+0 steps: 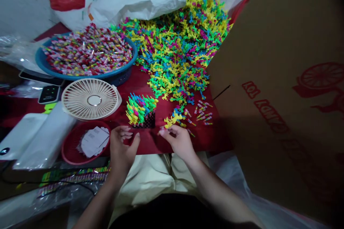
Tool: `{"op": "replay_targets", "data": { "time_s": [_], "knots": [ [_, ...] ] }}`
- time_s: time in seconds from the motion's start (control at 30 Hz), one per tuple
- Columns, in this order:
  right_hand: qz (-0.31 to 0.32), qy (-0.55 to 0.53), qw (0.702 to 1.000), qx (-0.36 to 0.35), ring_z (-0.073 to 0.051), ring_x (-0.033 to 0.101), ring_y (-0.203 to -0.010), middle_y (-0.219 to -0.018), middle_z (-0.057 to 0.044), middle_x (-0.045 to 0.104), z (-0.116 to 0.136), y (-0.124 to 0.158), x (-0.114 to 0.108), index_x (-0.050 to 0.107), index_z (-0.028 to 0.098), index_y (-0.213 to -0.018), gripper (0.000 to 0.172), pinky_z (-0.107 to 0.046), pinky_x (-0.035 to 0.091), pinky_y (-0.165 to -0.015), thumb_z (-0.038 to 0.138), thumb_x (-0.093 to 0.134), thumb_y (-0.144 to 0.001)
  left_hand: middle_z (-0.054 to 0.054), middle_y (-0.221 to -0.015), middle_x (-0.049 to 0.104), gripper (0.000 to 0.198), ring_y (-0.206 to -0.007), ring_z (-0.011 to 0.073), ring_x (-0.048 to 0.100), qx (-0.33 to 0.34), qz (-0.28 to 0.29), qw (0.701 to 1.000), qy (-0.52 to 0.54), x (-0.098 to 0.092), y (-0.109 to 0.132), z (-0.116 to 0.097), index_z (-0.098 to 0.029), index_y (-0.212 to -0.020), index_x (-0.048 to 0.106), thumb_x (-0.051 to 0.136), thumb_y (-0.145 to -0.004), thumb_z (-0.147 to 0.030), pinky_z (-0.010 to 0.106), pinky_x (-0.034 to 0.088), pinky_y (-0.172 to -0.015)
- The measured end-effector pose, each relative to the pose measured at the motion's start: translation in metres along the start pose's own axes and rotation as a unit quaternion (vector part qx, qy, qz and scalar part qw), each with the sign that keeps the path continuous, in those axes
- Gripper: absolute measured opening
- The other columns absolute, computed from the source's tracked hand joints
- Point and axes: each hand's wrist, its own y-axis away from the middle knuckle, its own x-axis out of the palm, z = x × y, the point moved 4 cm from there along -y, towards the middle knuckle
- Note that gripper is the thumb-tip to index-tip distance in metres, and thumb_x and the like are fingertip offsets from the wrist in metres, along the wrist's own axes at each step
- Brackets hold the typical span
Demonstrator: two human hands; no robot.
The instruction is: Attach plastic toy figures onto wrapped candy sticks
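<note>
My left hand point(121, 152) is open, its fingers and thumb apart, with nothing between them. It hovers at the table's front edge, beside a small dark perforated basket point(150, 121) packed with upright plastic toy figures point(139, 106) in green, yellow and blue. Thumb and fingertips of my right hand point(182, 144) are pinched together; a small pale, pinkish bit shows at the tips, too small to name. Just beyond those fingertips lie a few yellow toy figures point(174, 118). Small printed candy tubes point(204, 112) are scattered to the right of them.
A blue basin point(39, 59) heaped with wrapped candies stands back left, near a round fan point(92, 99). The red basket point(70, 157) holds paper slips. A large toy pile point(177, 53) covers the back of the red table point(220, 139). A cardboard box point(268, 50) walls the right side.
</note>
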Motion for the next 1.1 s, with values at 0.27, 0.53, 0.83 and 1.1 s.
{"op": "replay_targets", "data": {
  "time_s": [0.27,0.53,0.83,1.1],
  "knots": [
    [-0.042,0.143,0.987,-0.064,-0.023,0.073,-0.075,-0.081,-0.006,0.077,-0.009,-0.047,0.058,0.065,0.021,-0.085,0.008,-0.029,0.053,-0.068,0.026,0.068,-0.090,0.022,-0.152,0.050,0.085,-0.149,0.0380,0.045,0.093,0.039,0.988,-0.113,0.029,-0.003,0.006,-0.016,-0.152,0.039,0.082,-0.080,-0.030,0.058,0.038,-0.124],
    [-0.019,0.266,0.957,-0.114,-0.025,0.072,-0.079,-0.083,-0.009,0.074,-0.013,-0.043,0.065,0.065,0.019,-0.092,0.012,-0.031,0.054,-0.072,0.029,0.062,-0.098,0.017,-0.127,0.070,0.053,-0.127,0.0338,0.066,0.024,0.076,0.992,-0.097,0.029,-0.014,0.014,-0.018,-0.133,0.056,0.075,-0.088,-0.036,0.053,0.051,-0.112],
    [-0.001,0.301,0.945,-0.126,-0.028,0.072,-0.090,-0.093,-0.013,0.074,-0.013,-0.045,0.075,0.064,0.016,-0.106,0.011,-0.035,0.055,-0.082,0.022,0.062,-0.097,0.011,-0.112,0.065,0.036,-0.103,0.0240,0.071,0.021,-0.010,0.999,-0.038,0.017,-0.015,0.028,-0.018,-0.114,0.060,0.074,-0.087,-0.037,0.044,0.061,-0.098],
    [-0.005,0.296,0.939,-0.174,-0.027,0.069,-0.098,-0.099,-0.013,0.071,-0.016,-0.047,0.074,0.065,0.018,-0.098,0.004,-0.037,0.055,-0.090,0.019,0.063,-0.095,0.009,-0.107,0.069,0.035,-0.097,0.0216,0.073,-0.003,-0.020,0.999,-0.031,0.016,-0.016,0.035,-0.017,-0.112,0.063,0.075,-0.086,-0.038,0.040,0.062,-0.094]
  ]
}}
